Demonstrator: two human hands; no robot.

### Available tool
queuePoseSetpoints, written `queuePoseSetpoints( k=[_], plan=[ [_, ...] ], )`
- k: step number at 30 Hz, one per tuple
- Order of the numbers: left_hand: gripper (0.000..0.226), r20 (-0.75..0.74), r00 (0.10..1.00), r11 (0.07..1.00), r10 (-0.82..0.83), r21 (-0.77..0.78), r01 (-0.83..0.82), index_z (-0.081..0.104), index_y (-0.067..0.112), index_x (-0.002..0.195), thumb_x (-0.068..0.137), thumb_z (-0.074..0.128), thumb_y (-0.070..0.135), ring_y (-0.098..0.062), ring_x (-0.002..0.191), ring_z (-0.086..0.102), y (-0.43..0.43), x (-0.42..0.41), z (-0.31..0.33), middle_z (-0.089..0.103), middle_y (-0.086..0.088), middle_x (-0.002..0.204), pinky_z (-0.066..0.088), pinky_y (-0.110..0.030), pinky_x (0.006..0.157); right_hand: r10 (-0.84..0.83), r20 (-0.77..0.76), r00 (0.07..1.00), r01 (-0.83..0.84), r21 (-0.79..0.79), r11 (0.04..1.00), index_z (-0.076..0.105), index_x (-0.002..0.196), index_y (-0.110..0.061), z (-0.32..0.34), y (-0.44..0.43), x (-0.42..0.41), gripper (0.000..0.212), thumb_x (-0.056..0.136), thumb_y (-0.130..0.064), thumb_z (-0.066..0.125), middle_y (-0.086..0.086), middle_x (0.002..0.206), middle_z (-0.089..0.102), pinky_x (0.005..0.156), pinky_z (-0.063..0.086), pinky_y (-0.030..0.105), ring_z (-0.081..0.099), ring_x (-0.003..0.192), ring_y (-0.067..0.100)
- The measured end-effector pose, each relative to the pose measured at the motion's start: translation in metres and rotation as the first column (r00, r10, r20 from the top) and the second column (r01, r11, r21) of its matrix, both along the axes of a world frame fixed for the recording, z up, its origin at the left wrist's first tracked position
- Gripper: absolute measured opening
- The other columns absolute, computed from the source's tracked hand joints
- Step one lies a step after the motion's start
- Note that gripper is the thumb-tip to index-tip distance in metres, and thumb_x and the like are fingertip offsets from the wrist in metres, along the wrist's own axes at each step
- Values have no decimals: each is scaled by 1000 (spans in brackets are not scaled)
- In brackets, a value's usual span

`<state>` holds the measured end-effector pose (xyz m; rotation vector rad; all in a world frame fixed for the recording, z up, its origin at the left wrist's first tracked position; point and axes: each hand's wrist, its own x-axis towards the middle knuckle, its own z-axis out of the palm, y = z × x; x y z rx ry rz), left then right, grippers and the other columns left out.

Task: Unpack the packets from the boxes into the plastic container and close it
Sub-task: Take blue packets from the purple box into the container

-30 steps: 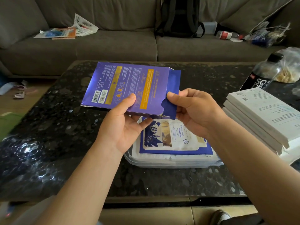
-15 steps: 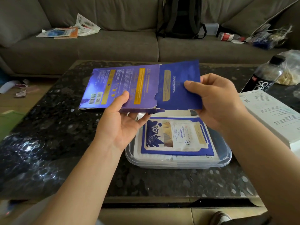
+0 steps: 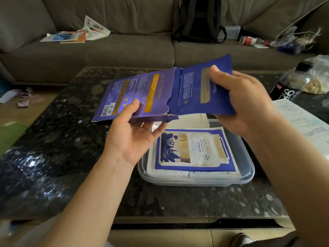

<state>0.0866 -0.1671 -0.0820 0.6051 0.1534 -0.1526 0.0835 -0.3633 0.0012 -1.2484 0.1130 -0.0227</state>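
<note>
The clear plastic container point(image 3: 195, 182) sits open on the dark table point(image 3: 71, 139), with a flat packet point(image 3: 194, 150) lying on top inside. Just above its far left corner, the left hand point(image 3: 131, 138) grips the purple box point(image 3: 138, 97), thumb on top. To the right, the right hand point(image 3: 243, 106) pinches a blue packet point(image 3: 194, 93) that sticks partway out of the box's right end. A bottle point(image 3: 292, 81) stands at the far right.

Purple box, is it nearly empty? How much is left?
Done: a blue-and-white packet lies in the clear plastic container. In hand: the left hand holds the purple cardboard box; the right hand pinches a dark blue packet, mostly out. Left: place it, probably unpack the white box, close the container.
</note>
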Motion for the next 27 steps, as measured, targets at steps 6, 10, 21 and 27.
queuePoseSetpoints(
  k=[6, 10, 21, 27],
  plan=[
    [8, 8, 998, 998, 62, -3, -62, 65, 17, 92, 95, 67, 24, -27, 102, 76, 12, 6, 2, 77, -8, 114, 59, -57, 91, -156, 20, 988, 157, -52, 986, 61, 110, -10, 9, -24, 1, 18, 92, -10, 67, 4, 89, 78, 62, 59, 33, 77, 83, 21],
    [20, 0, 993, 993, 116, -3, -116, 64, 18, 80, 99, 66, 23, -28, 113, 74, 15, 7, 2, 73, -5, 116, 56, -57, 97, -290, 264, 920, 341, -174, 924, 54, 126, -17, 11, -27, -2, 47, 88, 6, 67, -6, 92, 73, 61, 62, 36, 76, 77, 15],
    [13, -22, 990, 990, 142, 23, -142, 63, 17, 87, 99, 66, 22, -24, 101, 78, 14, 5, 2, 77, -4, 108, 59, -53, 89, 41, 343, 938, 21, -175, 984, 67, 99, -4, 17, -40, -14, 56, 74, 23, 25, 18, 88, 64, 58, 58, 37, 65, 81, 33],
    [14, -35, 989, 990, 142, 26, -141, 62, 17, 86, 99, 66, 21, -24, 101, 78, 12, 4, 2, 76, -4, 111, 58, -55, 90, 123, 687, 716, 564, -674, 477, 72, 100, -17, 9, -48, -15, 23, 81, -6, 79, 2, 107, 66, 86, 46, 10, 59, 96, -12]
  ],
)
